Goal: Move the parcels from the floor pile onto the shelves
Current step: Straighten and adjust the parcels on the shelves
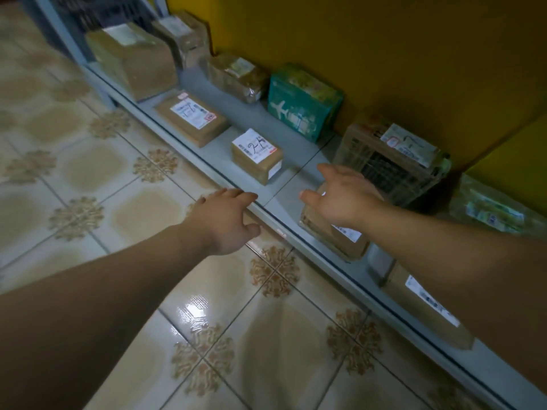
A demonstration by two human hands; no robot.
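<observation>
A low grey shelf (299, 170) runs along the yellow wall and carries several parcels. My right hand (340, 196) hovers with fingers spread over a flat brown parcel (334, 235) at the shelf's front edge; I cannot tell if it touches it. My left hand (228, 220) is open above the floor, just in front of the shelf lip, holding nothing. A small brown box with a white label (257, 156) sits just beyond both hands. A teal parcel (305, 102) stands against the wall.
More brown boxes (133, 60) fill the shelf's far left, and a flat labelled one (192, 118) lies near the front. A printed carton (390, 161) and a plastic-wrapped parcel (497, 208) sit to the right. Glossy patterned floor tiles (88, 173) spread to the left.
</observation>
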